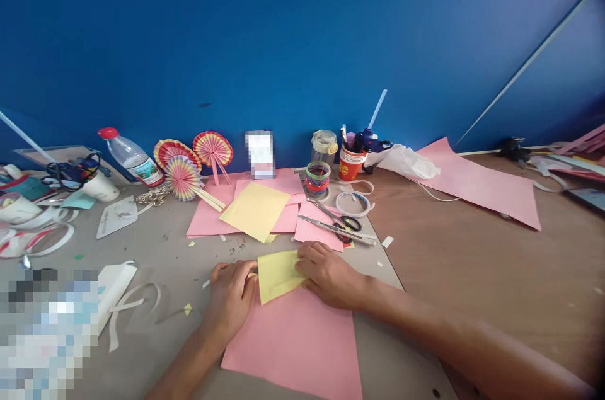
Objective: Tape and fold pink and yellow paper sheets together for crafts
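Note:
A small folded yellow paper point(278, 274) lies on top of a pink sheet point(297, 343) near the table's front. My left hand point(230, 299) rests at the yellow paper's left edge, fingers curled down onto it. At the right edge my right hand point(331, 275) presses the paper with bent fingers. Both hands pinch or hold the yellow paper flat. Behind it lie more pink sheets point(215, 217) with a yellow sheet point(255, 210) on top.
Scissors point(338, 218), a craft knife point(331, 228) and tape rolls point(353, 203) lie behind my right hand. Paper fans point(189, 167), a water bottle point(132, 157), a cup of pens point(350, 164) and a jar point(324, 147) line the blue wall. Paper scraps clutter the left.

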`<act>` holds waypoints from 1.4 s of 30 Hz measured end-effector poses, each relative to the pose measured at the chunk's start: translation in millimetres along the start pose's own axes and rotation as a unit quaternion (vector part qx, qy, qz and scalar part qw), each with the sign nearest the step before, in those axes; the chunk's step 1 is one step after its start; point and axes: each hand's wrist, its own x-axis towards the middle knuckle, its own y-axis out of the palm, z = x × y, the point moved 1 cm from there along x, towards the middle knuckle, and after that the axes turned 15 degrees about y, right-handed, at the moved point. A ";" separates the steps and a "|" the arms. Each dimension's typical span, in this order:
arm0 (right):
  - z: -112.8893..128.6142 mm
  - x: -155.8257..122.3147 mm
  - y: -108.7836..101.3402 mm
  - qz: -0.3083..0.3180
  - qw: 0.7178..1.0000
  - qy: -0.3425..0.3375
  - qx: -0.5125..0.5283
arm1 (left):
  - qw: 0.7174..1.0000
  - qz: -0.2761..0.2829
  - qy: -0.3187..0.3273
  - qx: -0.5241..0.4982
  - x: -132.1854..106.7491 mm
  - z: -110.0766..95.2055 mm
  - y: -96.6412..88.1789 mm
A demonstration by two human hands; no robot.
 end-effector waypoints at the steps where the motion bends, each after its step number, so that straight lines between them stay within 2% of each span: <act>1: -0.6 2.7 1.9 -0.013 1.000 -0.004 0.000 | 1.000 -0.002 -0.001 -0.002 -0.1 1.0 0.6; 4: -1.3 10.7 -7.4 -0.050 0.999 0.004 0.014 | 1.000 -0.017 -0.012 -0.005 -2.2 5.1 3.6; 7: 0.0 26.5 -34.5 -0.098 0.994 0.037 0.036 | 0.999 -0.030 -0.019 -0.009 -4.2 8.0 7.0; 10: -0.1 58.3 -59.3 -0.177 0.982 0.063 0.022 | 0.999 -0.030 -0.017 -0.004 -4.5 8.1 8.5; 11: -1.4 72.5 -63.0 -0.183 0.980 0.075 0.000 | 0.999 -0.030 -0.015 -0.001 -4.3 7.7 8.6; 13: -6.2 103.0 -62.9 -0.176 0.976 0.109 -0.065 | 0.999 -0.032 -0.010 0.008 -4.1 6.7 8.5; 16: -11.5 140.6 -50.7 -0.166 0.975 0.124 -0.083 | 0.999 -0.032 -0.002 0.023 -4.2 6.0 8.1; 19: -5.6 149.6 -37.1 -0.169 0.974 0.125 -0.083 | 0.999 -0.034 0.001 0.039 -5.3 8.0 7.7; 21: 1.6 136.9 -32.4 -0.162 0.978 0.105 -0.080 | 0.998 -0.040 0.007 0.048 -6.5 10.7 7.6; 24: 1.3 98.1 -35.4 -0.134 0.988 0.072 -0.034 | 0.997 -0.050 0.017 0.062 -8.5 15.1 7.4; 27: -19.6 47.8 -48.6 -0.111 0.990 0.062 0.056 | 0.995 -0.062 0.025 0.079 -9.2 17.9 5.8; 30: -49.5 -1.6 -61.4 -0.068 0.993 0.093 0.027 | 0.993 -0.073 0.046 0.085 -7.1 14.8 1.3; 32: -65.6 -27.0 -63.8 -0.032 0.993 0.115 -0.018 | 0.992 -0.067 0.089 0.063 -5.1 6.4 -1.8; 34: -74.8 -43.1 -60.6 -0.017 0.988 0.134 -0.075 | 0.987 -0.039 0.152 0.026 -4.3 -7.3 -2.3; 37: -74.7 -53.1 -50.4 -0.015 0.979 0.154 -0.133 | 0.968 0.037 0.247 -0.009 -7.5 -31.5 6.0; 38: -72.0 -55.0 -47.2 -0.018 0.977 0.158 -0.139 | 0.962 0.061 0.266 -0.009 -9.4 -38.5 11.0; 40: -65.2 -59.7 -42.4 -0.022 0.976 0.163 -0.140 | 0.950 0.074 0.302 -0.011 -12.9 -49.3 21.8; 42: -59.9 -66.7 -39.8 -0.024 0.978 0.163 -0.128 | 0.947 0.084 0.311 -0.004 -15.0 -54.9 31.6</act>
